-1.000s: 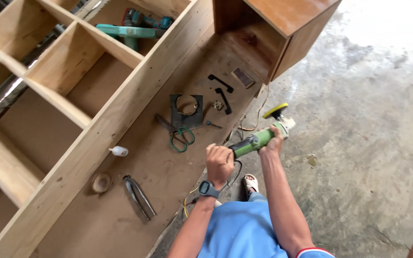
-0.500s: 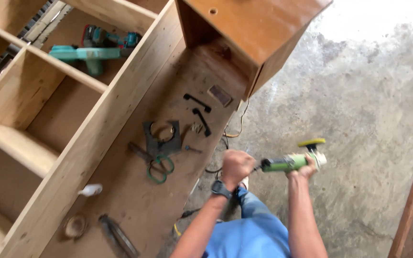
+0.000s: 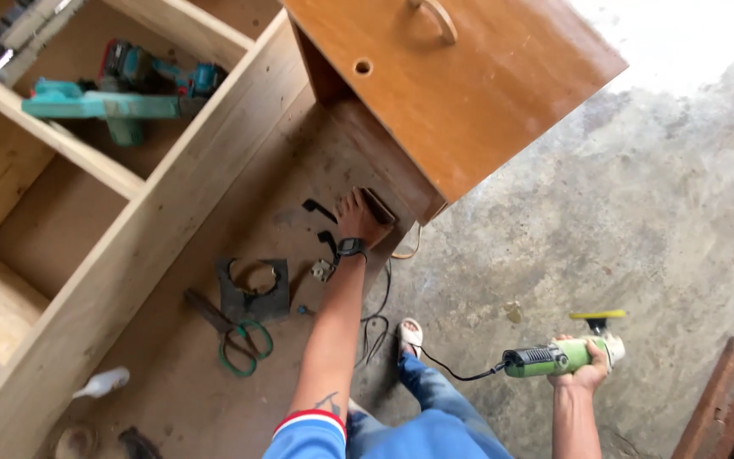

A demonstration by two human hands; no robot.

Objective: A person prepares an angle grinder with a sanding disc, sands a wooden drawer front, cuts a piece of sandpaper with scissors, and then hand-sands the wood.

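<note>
A: Okay, quick pass, near to far; right hand (image 3: 586, 367) is gripping the green angle grinder (image 3: 554, 358) around its body, fingers wrapped tight; yellow pad (image 3: 598, 315) is sitting on top at the far end; black cord (image 3: 460, 372) is trailing back toward the legs.

B: Is the grinder touching any wood?

A: No; it is hanging out to the side over the bare concrete floor (image 3: 639, 212), well apart from the panel; I am judging that no sanding is going on in this shot.

B: And the other hand?

A: Left hand (image 3: 358, 219), watch on the wrist, is reaching forward and resting on a small dark sanding block (image 3: 378, 206) lying on the brown board (image 3: 239, 374), just beside the lower corner of the brown cabinet box (image 3: 460, 93); fingers are curling over it but I cannot tell whether they are closing on it yet.

B: So how far along?

A: Looks like an in-between step to me; block is not lifted; grinder is parked away.

B: Anything else around?

A: Black handles (image 3: 323, 223) are lying touching the wrist area; black cut-out plate (image 3: 253, 287) and green-handled scissors (image 3: 244, 344) are sitting nearer on the board; small white bottle (image 3: 102, 382) is lying at the left; teal power tools (image 3: 121, 85) are resting far off in the pale wooden shelf frame (image 3: 129, 255).
</note>
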